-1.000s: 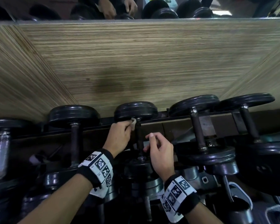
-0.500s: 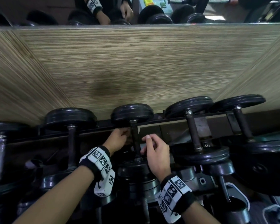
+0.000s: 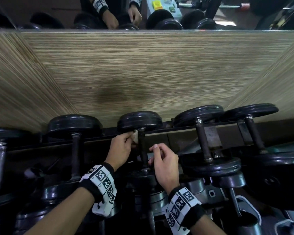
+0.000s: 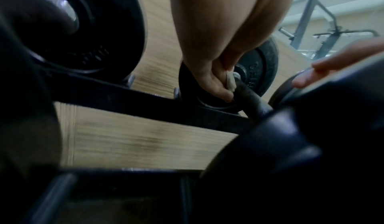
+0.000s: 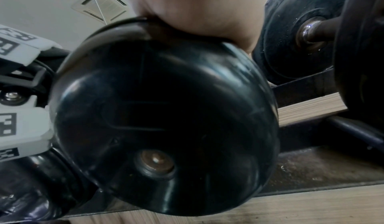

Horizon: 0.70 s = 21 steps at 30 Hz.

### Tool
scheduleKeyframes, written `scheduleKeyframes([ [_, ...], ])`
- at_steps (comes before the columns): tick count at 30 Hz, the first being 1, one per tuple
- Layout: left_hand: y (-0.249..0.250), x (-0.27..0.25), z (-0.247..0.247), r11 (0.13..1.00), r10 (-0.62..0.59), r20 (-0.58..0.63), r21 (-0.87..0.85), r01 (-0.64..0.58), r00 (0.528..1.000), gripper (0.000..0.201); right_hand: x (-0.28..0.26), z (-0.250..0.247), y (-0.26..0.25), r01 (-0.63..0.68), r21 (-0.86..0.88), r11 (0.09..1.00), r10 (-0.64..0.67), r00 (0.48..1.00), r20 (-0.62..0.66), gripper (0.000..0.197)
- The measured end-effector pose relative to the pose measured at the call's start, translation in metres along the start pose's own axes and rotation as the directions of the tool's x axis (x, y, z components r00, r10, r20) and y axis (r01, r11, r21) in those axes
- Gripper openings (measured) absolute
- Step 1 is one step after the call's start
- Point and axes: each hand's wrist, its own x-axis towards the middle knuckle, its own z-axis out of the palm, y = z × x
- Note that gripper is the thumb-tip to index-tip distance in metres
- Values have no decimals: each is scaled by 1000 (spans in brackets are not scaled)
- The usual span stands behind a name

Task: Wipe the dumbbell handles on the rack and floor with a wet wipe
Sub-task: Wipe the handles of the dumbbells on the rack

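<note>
White wet wipe (image 3: 135, 136), pinched in my left hand (image 3: 120, 148), is back up at the handle (image 3: 143, 150) top beneath the far plate, so another pass begins; my right hand (image 3: 165, 164) hovers loosely curled beside that handle.

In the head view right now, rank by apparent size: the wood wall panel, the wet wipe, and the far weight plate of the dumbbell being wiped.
1. Wood wall panel, by far the largest.
2. Far weight plate.
3. Wet wipe, only a small scrap showing from the left hand.

The panel lies farthest back yet still looks biggest, so the order is safe.
</note>
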Motion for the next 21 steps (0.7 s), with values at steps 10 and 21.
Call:
scheduleKeyframes([
  [10, 29, -39, -4, 969, 198, 151, 121, -217, 969, 15, 5, -4, 2, 67, 39, 997, -71, 993, 97, 29],
  [21, 9, -95, -67, 980, -48, -15, 191, 50, 999, 25, 45, -11, -19, -98, 227, 969, 24, 951, 307, 23],
])
